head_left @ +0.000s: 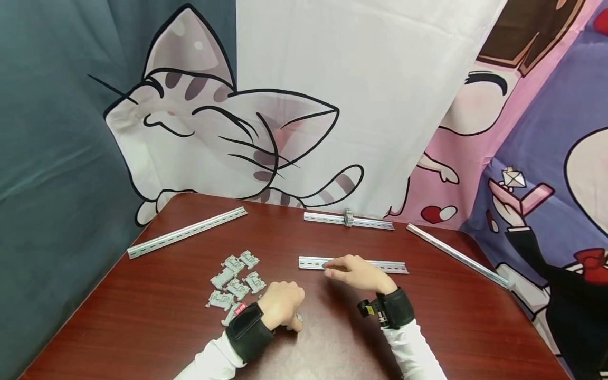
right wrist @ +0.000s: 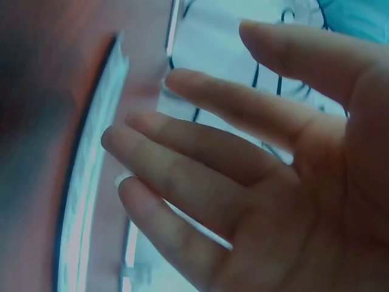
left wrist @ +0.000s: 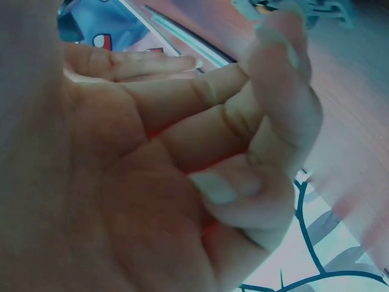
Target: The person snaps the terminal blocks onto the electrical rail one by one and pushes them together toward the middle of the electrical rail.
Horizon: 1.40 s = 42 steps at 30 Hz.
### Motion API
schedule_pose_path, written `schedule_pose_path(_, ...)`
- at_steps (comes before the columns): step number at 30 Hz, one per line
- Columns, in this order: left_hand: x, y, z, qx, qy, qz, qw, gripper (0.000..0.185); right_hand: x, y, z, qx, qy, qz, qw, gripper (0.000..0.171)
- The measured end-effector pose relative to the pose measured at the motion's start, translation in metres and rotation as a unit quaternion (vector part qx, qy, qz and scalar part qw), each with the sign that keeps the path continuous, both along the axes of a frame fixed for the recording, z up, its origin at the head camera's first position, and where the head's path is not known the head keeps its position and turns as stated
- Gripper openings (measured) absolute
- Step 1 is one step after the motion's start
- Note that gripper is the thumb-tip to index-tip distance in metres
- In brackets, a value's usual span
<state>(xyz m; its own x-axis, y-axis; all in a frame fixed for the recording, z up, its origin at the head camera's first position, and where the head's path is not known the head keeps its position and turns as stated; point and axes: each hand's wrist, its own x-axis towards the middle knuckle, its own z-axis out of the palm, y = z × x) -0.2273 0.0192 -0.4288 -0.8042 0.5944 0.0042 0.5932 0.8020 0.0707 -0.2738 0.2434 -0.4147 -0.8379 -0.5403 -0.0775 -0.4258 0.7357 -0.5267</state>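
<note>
While the left hand reaches low over the table, its grip: fingers curled inward, their tips together on a grey piece that is mostly hidden beneath them, its ends showing to either side in the left wrist view.
Grey piece: under the left fingertips, near the table's front and just right of the loose cluster.
Right hand: fingers extended and spread apart, palm bare, nothing held; in the head view its fingertips overlap the near rail, but whether they touch it I cannot tell.
Near rail: slotted metal, lying crosswise beyond the two hands, partly covered by the right one.
Loose grey pieces: gathered in a group beside the left hand, on its left and far side, some close enough to touch one another, one partly hidden by the wrist.
Far rail: along the back edge, with a mounted piece standing across it.
Left rail: slanting along the table's left side.
Right rail: slanting along the right side.
Wrists: black bands above white sleeves.
Backdrop: cat-printed cloth behind the table.
</note>
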Motion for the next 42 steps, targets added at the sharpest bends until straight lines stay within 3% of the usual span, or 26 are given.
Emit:
schedule_pose_path(3,-0.003,-0.001,0.002,0.006,-0.012,-0.008,0.9999,0.035,0.001,-0.013,-0.005,-0.016,-0.03,0.027,0.999,0.031)
schedule_pose_path(6,-0.005,-0.004,0.004,0.022,-0.016,-0.017,0.9995,0.035,0.004,-0.026,-0.011,-0.036,-0.107,0.052,0.992,0.026)
schedule_pose_path(10,-0.008,-0.007,0.006,0.055,0.006,-0.031,0.998,0.029,0.006,-0.041,-0.02,-0.06,-0.172,0.071,0.981,0.029)
schedule_pose_path(15,-0.009,-0.009,0.01,0.084,0.048,-0.056,0.9938,0.021,0.009,-0.052,-0.026,-0.105,-0.164,0.029,0.98,0.025)
schedule_pose_path(20,-0.011,-0.009,0.01,0.079,0.102,-0.076,0.9887,0.025,0.011,-0.057,-0.028,-0.128,-0.149,-0.021,0.98,0.023)
schedule_pose_path(27,-0.015,-0.007,0.006,0.099,0.163,-0.057,0.98,0.032,0.008,-0.057,-0.03,-0.156,-0.122,-0.07,0.978,0.025)
schedule_pose_path(33,-0.023,-0.012,0.005,0.103,0.109,-0.043,0.9878,0.029,-0.003,-0.054,-0.036,-0.165,-0.111,-0.095,0.975,0.024)
schedule_pose_path(39,-0.031,-0.012,-0.003,0.069,0.07,-0.003,0.9951,0.027,-0.018,-0.052,-0.036,-0.114,-0.034,-0.17,0.978,0.027)
schedule_pose_path(42,-0.035,-0.007,-0.006,0.05,0.028,0.005,0.9984,0.035,-0.026,-0.053,-0.034,-0.077,0.003,-0.198,0.977,0.027)
